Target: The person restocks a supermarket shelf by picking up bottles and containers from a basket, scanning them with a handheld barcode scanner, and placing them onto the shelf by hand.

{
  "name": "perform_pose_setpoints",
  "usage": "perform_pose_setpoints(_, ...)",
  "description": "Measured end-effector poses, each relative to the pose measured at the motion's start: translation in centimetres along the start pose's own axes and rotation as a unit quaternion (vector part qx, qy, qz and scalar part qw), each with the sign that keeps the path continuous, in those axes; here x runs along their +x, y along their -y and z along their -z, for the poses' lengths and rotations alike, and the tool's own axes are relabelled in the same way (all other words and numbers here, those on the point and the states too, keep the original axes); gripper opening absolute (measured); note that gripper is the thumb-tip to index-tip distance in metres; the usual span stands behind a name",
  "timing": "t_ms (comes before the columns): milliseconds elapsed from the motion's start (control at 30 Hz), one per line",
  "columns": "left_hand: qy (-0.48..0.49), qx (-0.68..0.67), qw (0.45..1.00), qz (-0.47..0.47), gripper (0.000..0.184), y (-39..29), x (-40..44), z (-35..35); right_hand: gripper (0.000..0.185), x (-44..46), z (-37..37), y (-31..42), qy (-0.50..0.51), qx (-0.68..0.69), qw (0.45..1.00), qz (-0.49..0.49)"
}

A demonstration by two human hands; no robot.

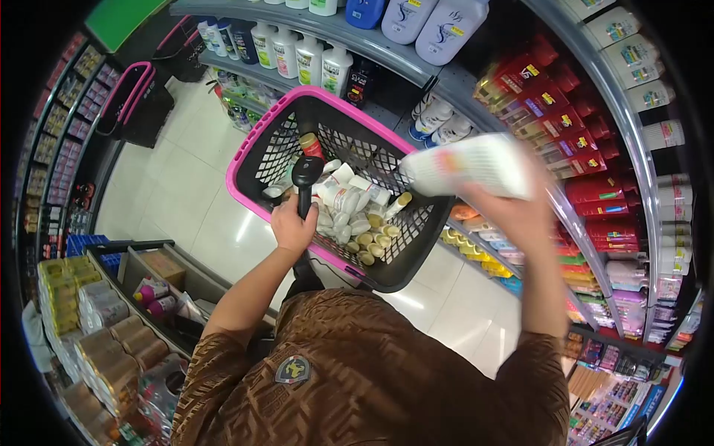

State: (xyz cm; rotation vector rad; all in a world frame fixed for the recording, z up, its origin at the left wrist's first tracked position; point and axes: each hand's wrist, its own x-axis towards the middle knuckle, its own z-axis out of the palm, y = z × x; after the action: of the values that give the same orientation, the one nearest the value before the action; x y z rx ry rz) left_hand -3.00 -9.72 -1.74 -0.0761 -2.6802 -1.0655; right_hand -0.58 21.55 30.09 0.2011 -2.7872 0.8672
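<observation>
White bottle [465,167], blurred, at right edge of basket [236,175]; right hand [513,212] curled round its near side, left hand [294,227] wrapped round black handle [306,182]. Firm grip, bottle clear of the edge, basket steady.

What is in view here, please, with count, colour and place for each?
Basket: one, black with pink, centre.
Small containers: many, mostly white, in basket.
Red container: one, red, in basket.
Handheld device: one, black, in left hand.
Blurred container: one, white, in right hand.
Other baskets: at least two, black and pink, upper left.
Shelves: several, grey, top and right.
Shelf goods: many, multicoloured, on shelves.
Stacked packs: many, yellow and brown, lower left.
Floor: one, pale, below the basket.
Shirt: one, brown, bottom.
Left hand: one, bare, left of centre.
Right hand: one, bare, right of centre.
</observation>
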Motion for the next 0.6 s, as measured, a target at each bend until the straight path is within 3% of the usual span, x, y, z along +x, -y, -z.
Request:
perform_pose_setpoints(33, 0.016, 0.000, 1.000, 0.001, 0.030, -0.1, 0.0, 0.3, 0.049, 0.4, -5.3, -1.1, 0.046, 0.108, 0.985, -0.126)
perform_pose_setpoints(100, 0.026, 0.006, 1.000, -0.011, 0.030, 0.1, -0.2, 0.5, 0.059, 0.0, -16.5, -7.8, 0.057, 0.174, 0.970, -0.159)
perform_pose_setpoints(133, 0.028, 0.014, 0.999, -0.020, 0.029, 0.1, 0.0, 0.6, 0.059, -1.1, -24.3, -13.7, 0.008, 0.118, 0.974, -0.193)
perform_pose_setpoints(200, 0.032, -0.001, 0.999, -0.025, 0.029, -0.3, 0.2, 1.0, 0.059, -1.6, -30.4, -14.7, 0.007, 0.318, 0.860, -0.400)
perform_pose_setpoints(233, 0.039, -0.005, 0.999, -0.034, 0.029, 0.0, 0.2, 0.9, 0.056, -2.1, -33.8, -16.4, 0.004, 0.375, 0.812, -0.448)
perform_pose_setpoints(267, 0.047, -0.009, 0.998, -0.042, 0.028, 0.1, 0.1, 0.9, 0.056, -2.2, -36.3, -17.7, 0.001, 0.379, 0.808, -0.452)
perform_pose_setpoints(333, 0.056, 0.012, 0.997, -0.042, 0.027, 0.1, 0.0, 0.8, 0.054, -3.6, -40.0, -18.8, -0.032, 0.533, 0.576, -0.619)
perform_pose_setpoints(367, 0.065, 0.020, 0.997, -0.037, 0.028, 0.1, 0.0, 1.0, 0.054, -4.3, -39.7, -17.8, 0.016, 0.511, 0.614, -0.602)
perform_pose_setpoints(400, 0.070, 0.025, 0.997, -0.034, 0.028, -0.2, 0.1, 0.9, 0.054, -5.0, -39.0, -17.2, 0.009, 0.515, 0.610, -0.602)
perform_pose_setpoints(467, 0.045, 0.019, 0.998, -0.046, 0.029, 0.2, 0.0, 0.4, 0.052, -6.3, -36.6, -16.3, 0.183, 0.471, 0.708, -0.493)
perform_pose_setpoints(600, 0.026, 0.056, 0.998, -0.023, 0.037, 0.7, -0.4, -0.4, 0.038, -10.4, -28.2, -14.9, 0.219, 0.476, 0.738, -0.425)
